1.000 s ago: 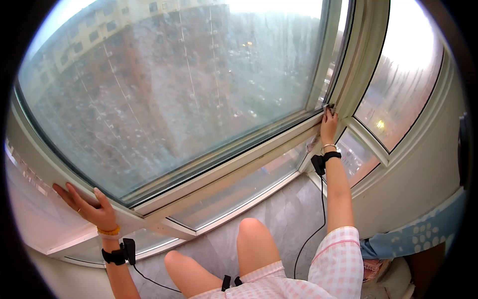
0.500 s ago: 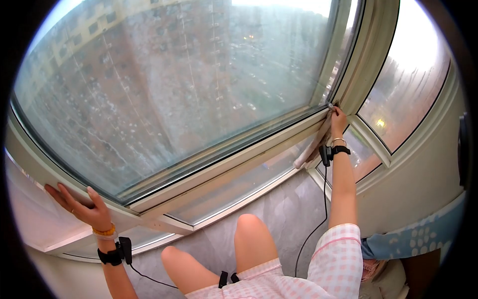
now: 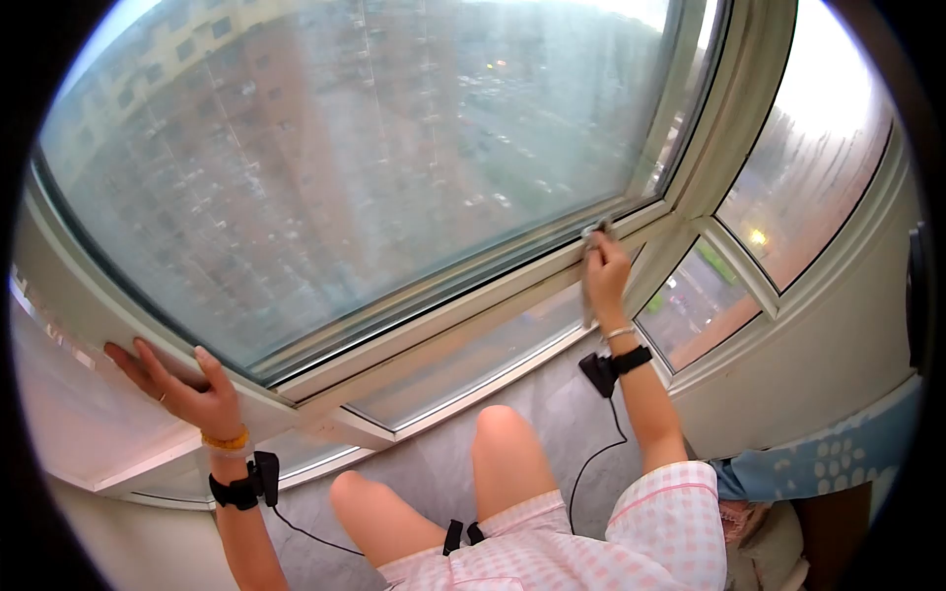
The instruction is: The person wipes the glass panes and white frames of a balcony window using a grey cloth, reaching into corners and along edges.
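Observation:
A large fogged window pane [image 3: 374, 177] fills the upper view, set in a pale frame [image 3: 414, 340]. My right hand [image 3: 607, 271] pinches a greyish cloth [image 3: 589, 286] against the bottom rail of the frame, right of its middle. The cloth hangs down beside my fingers. At the lower left corner, my left hand [image 3: 182, 384] rests on the frame with fingers spread and nothing held. Both wrists carry a black strap with a small device and a cable.
Lower panes [image 3: 473, 369] sit beneath the rail, and side panes [image 3: 803, 167] stand on the right. My knees are above the grey marbled floor [image 3: 429, 428]. A blue patterned cloth [image 3: 818, 468] lies at the lower right.
My right hand has moved left along the bottom rail with the cloth, away from the right corner. My left hand stays on the frame at the left corner.

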Action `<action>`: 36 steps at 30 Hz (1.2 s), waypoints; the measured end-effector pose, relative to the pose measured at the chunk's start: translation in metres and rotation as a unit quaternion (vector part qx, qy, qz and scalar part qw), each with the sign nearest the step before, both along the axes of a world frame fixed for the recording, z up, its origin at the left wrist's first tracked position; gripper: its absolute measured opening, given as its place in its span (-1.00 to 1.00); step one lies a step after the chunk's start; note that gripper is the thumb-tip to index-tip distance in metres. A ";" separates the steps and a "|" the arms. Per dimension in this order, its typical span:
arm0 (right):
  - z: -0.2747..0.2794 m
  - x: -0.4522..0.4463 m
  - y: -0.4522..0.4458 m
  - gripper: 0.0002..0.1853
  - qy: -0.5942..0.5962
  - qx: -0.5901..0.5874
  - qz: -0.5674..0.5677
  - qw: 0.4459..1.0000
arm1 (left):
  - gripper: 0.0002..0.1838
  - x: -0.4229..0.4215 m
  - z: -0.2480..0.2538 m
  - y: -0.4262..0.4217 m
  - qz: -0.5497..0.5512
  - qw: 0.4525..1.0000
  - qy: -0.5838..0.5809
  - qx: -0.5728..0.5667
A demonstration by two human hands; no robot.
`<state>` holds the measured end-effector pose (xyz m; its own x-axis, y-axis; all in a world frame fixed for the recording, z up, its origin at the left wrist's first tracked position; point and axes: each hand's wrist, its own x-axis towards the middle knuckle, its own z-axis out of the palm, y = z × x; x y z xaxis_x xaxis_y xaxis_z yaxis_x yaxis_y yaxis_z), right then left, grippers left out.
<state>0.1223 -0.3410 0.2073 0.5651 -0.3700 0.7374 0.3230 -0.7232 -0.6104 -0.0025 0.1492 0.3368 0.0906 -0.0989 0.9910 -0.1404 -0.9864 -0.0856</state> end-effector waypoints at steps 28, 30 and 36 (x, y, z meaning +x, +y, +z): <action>0.009 -0.104 0.357 -0.68 0.312 0.297 0.604 0.671 | -0.29 -0.002 -0.011 0.019 0.000 1.000 0.017 0.007; 0.011 -0.099 0.344 -0.62 0.341 0.411 0.654 0.536 | -0.29 -0.001 -0.011 0.019 -0.006 1.000 0.009 0.009; 0.020 -0.112 0.325 -0.58 0.359 0.477 0.656 0.462 | -0.27 -0.004 -0.019 0.019 -0.006 1.000 0.026 0.001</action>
